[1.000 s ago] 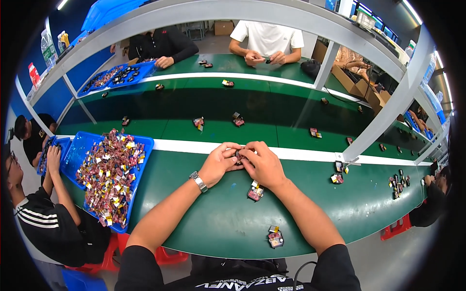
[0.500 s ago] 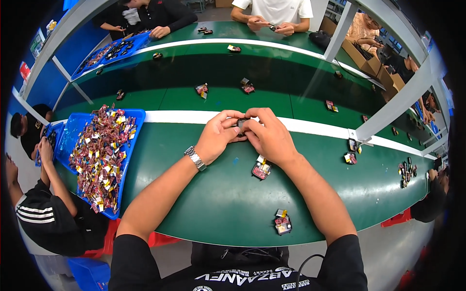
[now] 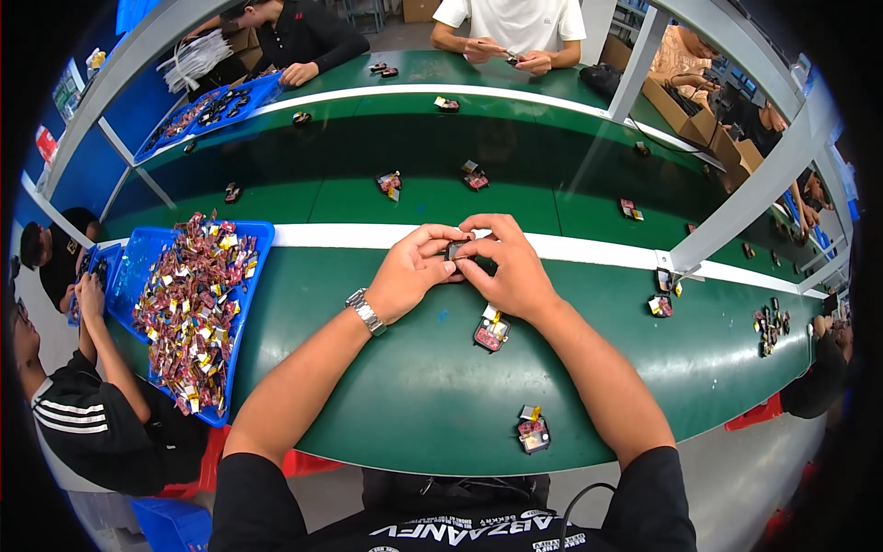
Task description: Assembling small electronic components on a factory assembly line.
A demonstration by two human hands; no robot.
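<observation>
My left hand (image 3: 411,276), with a metal-banded watch on its wrist, and my right hand (image 3: 517,276) meet above the green table near its white strip. Between their fingertips they grip a small black plastic casing (image 3: 456,248), mostly covered by the fingers. Just below my right hand lies a small red circuit board assembly (image 3: 491,335) in a black frame, with a white-and-yellow piece on top. A similar assembly (image 3: 533,435) rests closer to the table's front edge, inside my right forearm.
At left, a blue tray (image 3: 264,241) holds a heap of red circuit boards (image 3: 195,317). More assemblies (image 3: 659,305) lie to the right and on the sunken green belt (image 3: 349,198) beyond the white strip. A grey post (image 3: 727,207) rises at right. Co-workers sit around the table.
My hands stay together on the casing, with the right fingers slightly shifted. The view has tilted a little, so nearby things sit slightly lower. A white bundle shows more clearly at the far left.
</observation>
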